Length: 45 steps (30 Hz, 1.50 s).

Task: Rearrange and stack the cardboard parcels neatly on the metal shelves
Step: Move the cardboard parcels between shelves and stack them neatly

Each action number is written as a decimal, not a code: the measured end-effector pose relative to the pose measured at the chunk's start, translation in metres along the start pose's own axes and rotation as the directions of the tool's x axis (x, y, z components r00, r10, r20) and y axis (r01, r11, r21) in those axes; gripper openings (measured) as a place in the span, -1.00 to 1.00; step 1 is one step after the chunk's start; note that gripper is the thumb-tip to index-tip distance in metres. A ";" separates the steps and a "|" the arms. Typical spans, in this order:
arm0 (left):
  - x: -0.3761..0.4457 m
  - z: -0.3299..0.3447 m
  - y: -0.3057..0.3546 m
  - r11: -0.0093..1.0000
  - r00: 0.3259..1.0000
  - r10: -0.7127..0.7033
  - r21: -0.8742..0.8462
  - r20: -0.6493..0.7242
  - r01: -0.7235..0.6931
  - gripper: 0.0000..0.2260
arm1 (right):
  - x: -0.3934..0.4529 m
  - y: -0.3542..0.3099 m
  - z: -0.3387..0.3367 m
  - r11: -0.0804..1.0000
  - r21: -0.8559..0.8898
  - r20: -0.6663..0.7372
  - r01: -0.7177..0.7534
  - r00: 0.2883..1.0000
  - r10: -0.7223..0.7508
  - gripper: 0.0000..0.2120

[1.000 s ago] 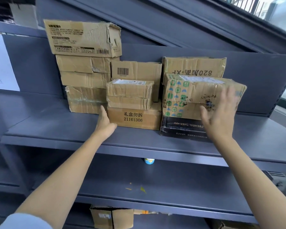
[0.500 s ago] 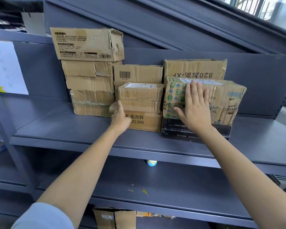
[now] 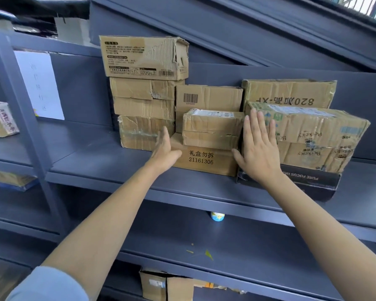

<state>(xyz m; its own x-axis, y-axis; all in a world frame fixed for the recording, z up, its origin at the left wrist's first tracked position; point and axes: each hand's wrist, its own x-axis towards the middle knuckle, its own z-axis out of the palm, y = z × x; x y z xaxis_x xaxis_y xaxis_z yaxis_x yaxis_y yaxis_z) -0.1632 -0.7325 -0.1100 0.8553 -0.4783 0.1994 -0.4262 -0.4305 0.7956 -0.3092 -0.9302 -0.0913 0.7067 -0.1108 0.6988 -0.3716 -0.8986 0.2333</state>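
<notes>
Several cardboard parcels stand on the grey metal shelf [image 3: 100,161]. On the left is a tall stack with a torn box [image 3: 143,58] on top. In the middle, the box printed 21161306 [image 3: 206,160] carries a small taped parcel [image 3: 212,128]. On the right, the green-printed parcel [image 3: 313,137] lies on a black box [image 3: 295,181]. My left hand [image 3: 164,149] lies flat against the left end of the 21161306 box. My right hand [image 3: 258,148] presses with straight fingers on the left front of the green-printed parcel.
A box marked 820 [image 3: 291,93] and a barcode box [image 3: 208,97] stand at the back. A white paper sheet [image 3: 39,85] hangs at left. More parcels sit on the left bay [image 3: 0,118] and the bottom shelf [image 3: 167,286]. A small bottle [image 3: 217,216] stands below.
My right hand has slid left from the green-printed parcel's right front to its left edge. My left hand moved from the shelf to the end of the 21161306 box.
</notes>
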 end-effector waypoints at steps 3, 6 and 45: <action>0.017 -0.044 -0.028 1.000 0.993 -0.007 -0.012 -0.118 0.006 -0.21 | 0.018 -0.020 -0.002 1.000 0.022 -0.021 -0.002 1.000 0.003 -0.25; 0.049 -0.095 -0.057 0.998 0.964 -0.035 -0.060 -0.262 0.020 -0.22 | 0.043 -0.039 -0.005 0.996 0.060 -0.055 -0.061 0.996 0.064 -0.24; 0.216 -0.136 -0.139 0.967 0.984 0.028 -0.244 -0.177 -0.071 -0.58 | 0.170 -0.077 0.007 0.847 0.154 0.277 -0.509 0.845 0.458 -0.30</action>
<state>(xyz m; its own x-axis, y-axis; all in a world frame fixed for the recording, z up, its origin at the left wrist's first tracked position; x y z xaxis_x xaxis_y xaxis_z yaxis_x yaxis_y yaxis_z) 0.1213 -0.6721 -0.0998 0.8819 -0.3467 0.3196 -0.4011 -0.1952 0.8950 -0.1563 -0.8830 0.0044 0.5936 -0.6224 0.5101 -0.5815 -0.7699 -0.2627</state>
